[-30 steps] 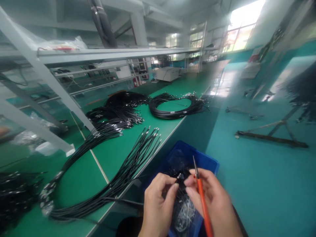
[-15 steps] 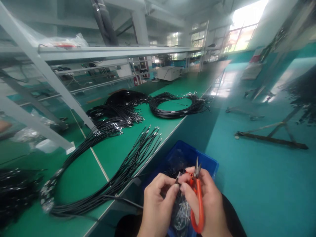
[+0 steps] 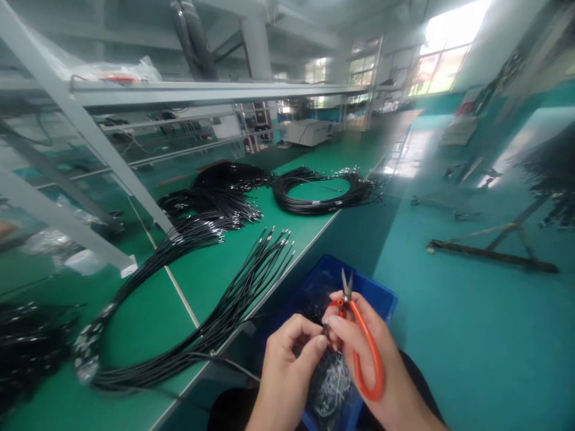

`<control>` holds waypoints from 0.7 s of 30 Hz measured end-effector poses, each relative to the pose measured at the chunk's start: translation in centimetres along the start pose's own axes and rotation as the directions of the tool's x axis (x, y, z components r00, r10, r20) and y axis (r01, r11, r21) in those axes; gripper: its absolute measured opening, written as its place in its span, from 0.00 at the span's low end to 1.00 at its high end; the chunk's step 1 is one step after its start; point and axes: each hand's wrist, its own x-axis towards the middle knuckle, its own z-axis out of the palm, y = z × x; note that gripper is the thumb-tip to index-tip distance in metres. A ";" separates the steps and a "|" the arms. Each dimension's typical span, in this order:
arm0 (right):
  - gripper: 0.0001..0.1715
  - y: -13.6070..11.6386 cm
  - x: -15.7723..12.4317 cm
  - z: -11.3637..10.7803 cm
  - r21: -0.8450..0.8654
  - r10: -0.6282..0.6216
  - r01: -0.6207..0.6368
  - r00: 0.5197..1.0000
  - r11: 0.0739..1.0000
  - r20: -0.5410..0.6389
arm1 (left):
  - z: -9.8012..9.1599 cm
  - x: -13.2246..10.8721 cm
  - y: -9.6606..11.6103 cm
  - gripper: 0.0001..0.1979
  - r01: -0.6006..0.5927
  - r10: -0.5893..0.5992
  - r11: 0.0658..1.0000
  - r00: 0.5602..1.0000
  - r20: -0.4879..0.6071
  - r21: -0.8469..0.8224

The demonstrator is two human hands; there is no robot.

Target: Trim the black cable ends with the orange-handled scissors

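A pair of orange-handled scissors (image 3: 371,365) rests in my right hand (image 3: 359,329), blades pointing up and slightly apart. The thumb and forefinger of that hand meet my left hand (image 3: 291,353) at a small dark piece (image 3: 325,330). My left thumb and forefinger pinch this piece; its kind is too small to make out. Both hands are above a blue bin (image 3: 377,293), which holds clear plastic scraps (image 3: 333,386) and dark bits. Left of my hands, a looped bundle of black cables (image 3: 175,365) with metal-tipped ends lies on the green bench.
More coiled black cables (image 3: 309,203) and cable heaps (image 3: 211,203) lie farther along the green bench (image 3: 148,317). A white shelf frame (image 3: 108,155) rises at the left. On the right floor stands a rack with a dark base bar (image 3: 494,256).
My right hand has rolled a little, so the scissors tilt more to the left at the blades and their handle swings right. My left hand stays nearly in place.
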 end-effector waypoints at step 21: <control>0.16 -0.4 -0.2 0.5 -0.062 -0.045 0.041 0.997 0.997 -0.063 | -0.4 0.3 -0.4 0.08 0.126 -0.117 0.946 0.992 0.048 -0.298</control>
